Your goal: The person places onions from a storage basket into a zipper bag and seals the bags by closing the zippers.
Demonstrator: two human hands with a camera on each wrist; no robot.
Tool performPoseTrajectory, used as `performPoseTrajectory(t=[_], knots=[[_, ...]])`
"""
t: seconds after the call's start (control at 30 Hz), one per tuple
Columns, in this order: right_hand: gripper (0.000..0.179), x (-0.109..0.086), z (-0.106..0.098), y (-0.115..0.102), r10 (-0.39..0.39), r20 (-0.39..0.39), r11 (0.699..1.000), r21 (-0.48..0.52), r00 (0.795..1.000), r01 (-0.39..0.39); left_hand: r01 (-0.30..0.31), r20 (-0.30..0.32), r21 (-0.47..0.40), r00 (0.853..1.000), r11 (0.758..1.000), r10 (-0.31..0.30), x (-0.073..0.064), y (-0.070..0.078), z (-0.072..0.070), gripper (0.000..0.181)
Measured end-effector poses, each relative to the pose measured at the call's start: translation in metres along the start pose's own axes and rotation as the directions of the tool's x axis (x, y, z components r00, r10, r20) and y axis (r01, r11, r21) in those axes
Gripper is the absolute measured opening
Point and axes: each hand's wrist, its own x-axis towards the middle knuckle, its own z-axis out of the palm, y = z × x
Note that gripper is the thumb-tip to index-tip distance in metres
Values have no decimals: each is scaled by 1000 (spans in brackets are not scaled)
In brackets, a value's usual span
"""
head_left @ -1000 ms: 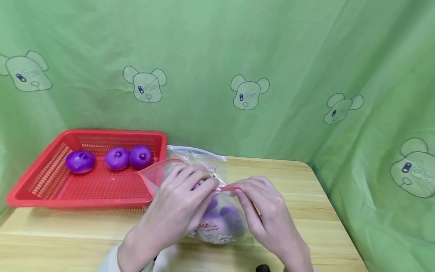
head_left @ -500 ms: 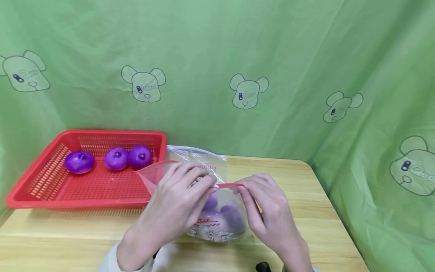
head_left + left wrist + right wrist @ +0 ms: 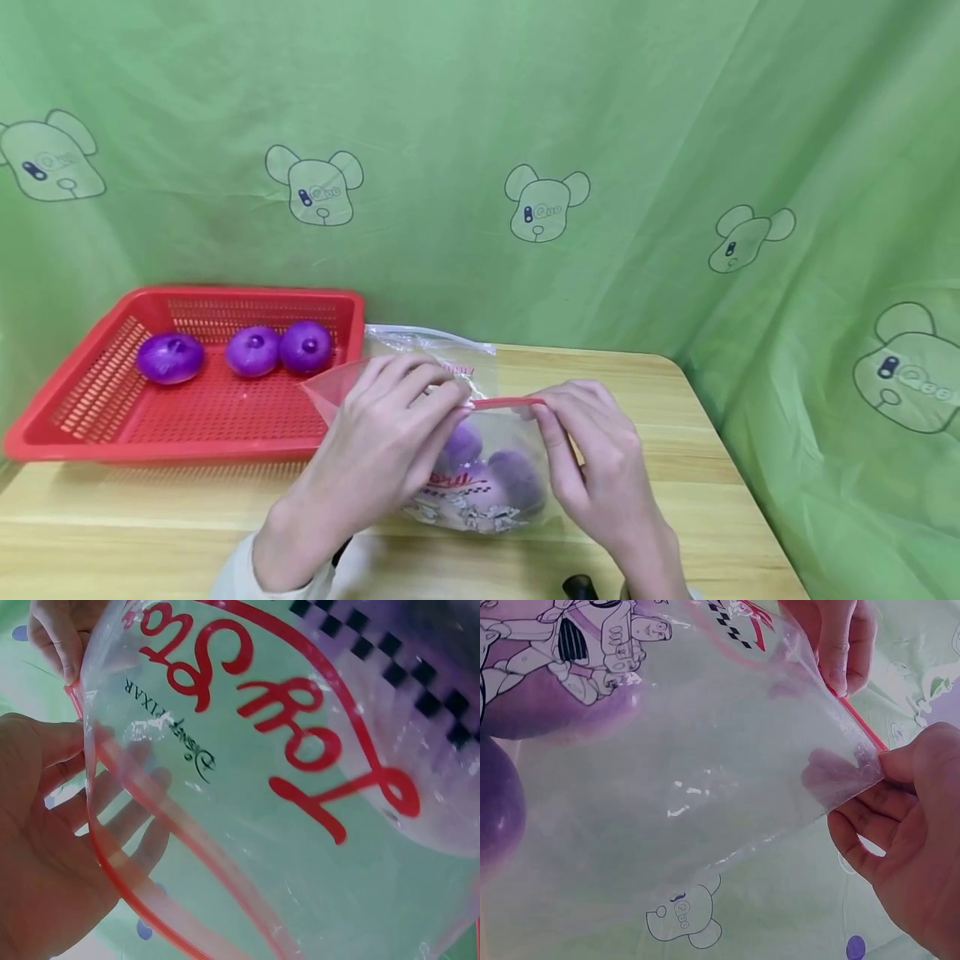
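Observation:
A clear zip bag (image 3: 480, 483) with a red zip strip (image 3: 504, 402) and red lettering is held up by its top edge, with purple onions (image 3: 516, 477) bulging in its bottom. My left hand (image 3: 390, 425) pinches the strip partway along, thumb and forefinger meeting on it. The bag mouth gapes to the left of that hand, as the left wrist view shows. At the bag's right top corner my right hand (image 3: 600, 454) pinches the strip's end. The right wrist view shows that corner between thumb and fingers (image 3: 870, 817).
A red perforated basket (image 3: 187, 454) stands at the left with an onion (image 3: 171, 358) and two more inside. Another clear bag with a white strip (image 3: 431, 332) lies behind my hands. A black object (image 3: 580, 587) sits at the front edge. Green cloth (image 3: 420, 100) hangs behind the table.
My hands have drawn slightly apart, left hand leftward and right hand rightward, so more red strip shows between them. The bag's top edge has risen a little.

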Motion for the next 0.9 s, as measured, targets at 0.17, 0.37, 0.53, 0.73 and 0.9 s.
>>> performPoseTrajectory(t=[0.17,0.37,0.53,0.73,0.9], knots=[[32,0,-3,2,-5,-15,1000,-8,1000,5,3,0,-4,1000,1000,-3,0,-1,0,12],[32,0,-7,3,2,-22,1000,-15,1000,-3,4,-1,-12,1000,1000,-4,0,-2,1,13],[33,-1,-9,6,14,-28,1000,-23,1000,-15,4,1,-16,1000,1000,-4,0,-4,2,13],[35,-2,-12,10,27,-37,999,-37,999,-28,-1,-5,-25,1000,1000,1,0,-6,4,13],[35,-2,-14,13,48,-35,997,-54,998,-50,5,-7,-26,1000,1000,-5,0,-8,5,15]])
